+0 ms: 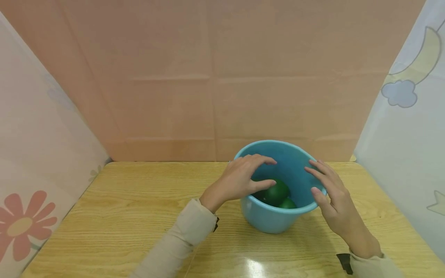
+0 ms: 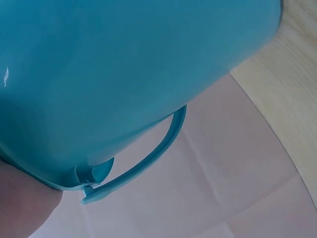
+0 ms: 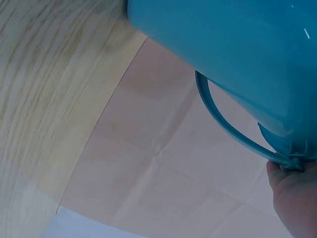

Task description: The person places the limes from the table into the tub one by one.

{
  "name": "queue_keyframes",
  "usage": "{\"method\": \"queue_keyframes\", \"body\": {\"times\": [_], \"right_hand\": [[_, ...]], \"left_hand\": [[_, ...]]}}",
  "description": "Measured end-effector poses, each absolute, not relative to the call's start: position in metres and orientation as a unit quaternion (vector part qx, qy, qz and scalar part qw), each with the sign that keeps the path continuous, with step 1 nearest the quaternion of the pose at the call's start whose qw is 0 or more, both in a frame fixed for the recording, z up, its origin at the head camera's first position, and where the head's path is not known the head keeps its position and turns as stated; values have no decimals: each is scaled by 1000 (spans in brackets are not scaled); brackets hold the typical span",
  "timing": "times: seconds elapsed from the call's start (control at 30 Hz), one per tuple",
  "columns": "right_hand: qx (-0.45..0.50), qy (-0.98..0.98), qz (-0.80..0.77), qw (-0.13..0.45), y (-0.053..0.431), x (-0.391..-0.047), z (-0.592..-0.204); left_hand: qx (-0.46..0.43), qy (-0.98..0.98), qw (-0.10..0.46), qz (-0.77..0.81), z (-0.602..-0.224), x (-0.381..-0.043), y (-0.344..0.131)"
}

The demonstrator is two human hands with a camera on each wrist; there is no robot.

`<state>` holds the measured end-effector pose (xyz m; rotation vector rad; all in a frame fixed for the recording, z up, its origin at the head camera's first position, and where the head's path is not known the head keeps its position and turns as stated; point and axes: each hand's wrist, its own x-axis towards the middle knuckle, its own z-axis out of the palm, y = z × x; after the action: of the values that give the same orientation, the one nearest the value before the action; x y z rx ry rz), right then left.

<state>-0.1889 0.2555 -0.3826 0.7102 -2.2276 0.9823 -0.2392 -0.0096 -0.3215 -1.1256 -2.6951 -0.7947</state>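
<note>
A light blue bucket (image 1: 274, 218) is at the right of the wooden table, its mouth facing up toward the head camera. Inside lie dark green, rounded things (image 1: 276, 193), partly hidden by the near wall. My left hand (image 1: 241, 175) rests at the left rim, with fingers and thumb reaching loosely over the mouth. On the right side, my right hand (image 1: 335, 197) has its fingers spread at the rim. The bucket's blue handle (image 3: 225, 124) hangs down on the far side in the right wrist view, and a finger of that hand is right at its pivot.
The wooden table (image 1: 146, 208) runs up to a creased pinkish-orange backdrop (image 1: 156, 77). Pale printed sheets stand at both sides, with a red flower (image 1: 26, 224) on the left and a moon (image 1: 425, 58) on the right.
</note>
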Motion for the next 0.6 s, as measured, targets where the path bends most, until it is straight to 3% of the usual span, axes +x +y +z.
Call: {"method": "queue_keyframes", "body": {"times": [0.43, 0.6], "right_hand": [[272, -855, 334, 287, 259, -188, -375], [270, -858, 323, 296, 261, -191, -363]], "left_hand": [[-396, -863, 120, -289, -325, -240, -18], [-395, -853, 183, -289, -323, -241, -23]]}}
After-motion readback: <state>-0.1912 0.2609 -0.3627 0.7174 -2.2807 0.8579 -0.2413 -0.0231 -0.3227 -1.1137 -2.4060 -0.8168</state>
